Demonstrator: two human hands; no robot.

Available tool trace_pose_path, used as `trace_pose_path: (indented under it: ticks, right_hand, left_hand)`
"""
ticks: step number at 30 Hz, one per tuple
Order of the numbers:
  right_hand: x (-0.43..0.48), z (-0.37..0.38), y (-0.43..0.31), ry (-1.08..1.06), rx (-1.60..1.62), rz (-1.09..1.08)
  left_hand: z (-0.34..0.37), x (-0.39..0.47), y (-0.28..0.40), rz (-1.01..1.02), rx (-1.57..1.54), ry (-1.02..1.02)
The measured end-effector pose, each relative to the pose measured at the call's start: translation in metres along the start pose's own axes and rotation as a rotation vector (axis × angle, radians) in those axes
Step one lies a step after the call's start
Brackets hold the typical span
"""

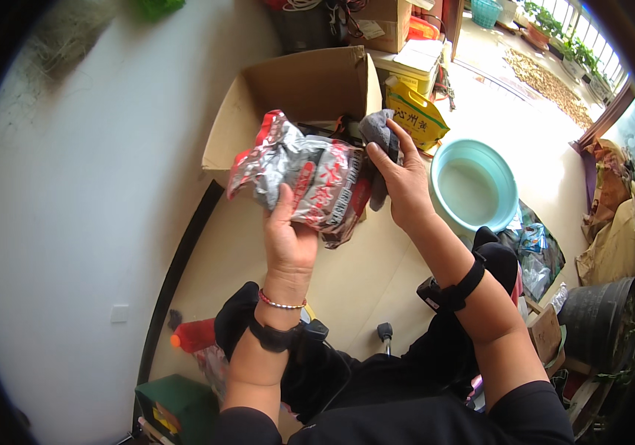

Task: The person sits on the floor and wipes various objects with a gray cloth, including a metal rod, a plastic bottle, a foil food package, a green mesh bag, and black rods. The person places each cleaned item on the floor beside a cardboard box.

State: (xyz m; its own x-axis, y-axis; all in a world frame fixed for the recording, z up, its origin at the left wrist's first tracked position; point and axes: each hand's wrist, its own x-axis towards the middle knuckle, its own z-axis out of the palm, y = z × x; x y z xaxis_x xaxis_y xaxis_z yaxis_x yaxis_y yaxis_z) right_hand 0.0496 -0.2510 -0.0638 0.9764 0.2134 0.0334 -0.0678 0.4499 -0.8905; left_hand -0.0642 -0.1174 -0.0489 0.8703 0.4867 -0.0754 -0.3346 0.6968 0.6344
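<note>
A crumpled silver and red foil packet (323, 181) with printed writing is held up in front of me. My left hand (289, 236) grips it from below, thumb on its near face. In my right hand (406, 178) is a grey cloth (378, 130), pinched between thumb and fingers beside the packet's right end. Part of the cloth hangs behind that hand. Just beyond both hands stands an open cardboard box (306, 89); the packet hides some of its contents, though dark items show inside.
Right of the box are a yellow bag (417, 117) and a light-blue basin (476, 183) holding cloudy water. A white wall (89, 211) runs along the left. On the floor lie a red bottle (196, 335) and a green box (175, 403). A black pot (595, 317) stands at right.
</note>
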Motion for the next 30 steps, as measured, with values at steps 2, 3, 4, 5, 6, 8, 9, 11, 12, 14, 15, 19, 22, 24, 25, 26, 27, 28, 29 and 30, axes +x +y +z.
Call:
trace_pose_path:
  ticks: [2,3,4,5,6,8,9,11,12,14,15,19,22,24,25,26,27,28,29,30]
  right_hand:
    - [0.0,-0.001,0.002,0.02,-0.016,0.077]
    - [0.001,-0.002,0.002,0.025,-0.022,0.107]
    - [0.003,-0.004,0.0,0.053,0.098,0.207]
    - [0.006,-0.005,-0.001,0.132,0.186,0.297]
    - [0.007,-0.007,-0.003,0.099,0.28,0.341]
    - [0.007,-0.008,-0.004,0.039,0.419,0.46]
    - [0.004,-0.007,-0.004,-0.004,0.452,0.549]
    - [-0.009,-0.002,0.0,-0.096,0.516,0.599]
    - [-0.017,0.0,0.002,-0.115,0.514,0.6]
    - [-0.031,0.006,0.006,-0.083,0.409,0.631]
    - [-0.036,0.007,0.007,-0.105,0.407,0.642]
    - [-0.044,0.009,0.006,-0.026,0.405,0.746]
    - [-0.027,-0.006,-0.012,-0.003,0.299,0.547]
    - [-0.01,-0.015,-0.029,-0.07,0.444,0.371]
    - [-0.005,-0.02,-0.038,-0.023,0.469,0.333]
    - [-0.005,-0.024,-0.045,-0.107,0.471,0.301]
    - [-0.007,-0.026,-0.051,-0.262,0.489,0.18]
    - [-0.014,-0.027,-0.055,-0.319,0.375,0.156]
    - [-0.02,-0.026,-0.056,-0.368,0.257,0.148]
    - [-0.031,-0.024,-0.054,-0.522,0.163,0.057]
  left_hand:
    - [0.009,-0.008,0.001,0.015,0.012,-0.072]
    - [0.012,-0.012,0.002,0.028,0.048,-0.191]
    - [0.014,-0.013,0.006,0.029,0.093,-0.316]
    - [0.015,-0.014,0.01,0.032,0.119,-0.47]
    - [0.014,-0.011,0.013,-0.013,0.09,-0.522]
    - [0.009,-0.004,0.014,0.015,0.236,-0.416]
    - [0.005,0.001,0.011,0.072,0.39,-0.261]
    - [-0.004,0.009,0.004,0.248,0.918,-0.478]
    - [-0.007,0.01,-0.003,0.252,0.915,-0.49]
    - [-0.013,0.014,-0.015,0.285,0.657,-0.463]
    - [-0.014,0.016,-0.021,-0.106,0.04,-0.249]
    - [-0.018,0.017,-0.022,-0.075,0.283,-0.25]
    - [-0.015,0.015,-0.015,0.083,0.332,-0.068]
    - [-0.012,0.014,-0.008,0.132,0.412,0.045]
    - [-0.011,0.014,-0.006,0.126,0.414,0.075]
    - [-0.01,0.013,-0.004,0.132,0.407,0.109]
    - [-0.008,0.013,-0.003,0.108,0.394,0.136]
    - [-0.006,0.013,-0.002,0.095,0.376,0.165]
    - [-0.004,0.012,-0.002,0.079,0.358,0.189]
    - [-0.003,0.012,-0.003,0.092,0.386,0.186]
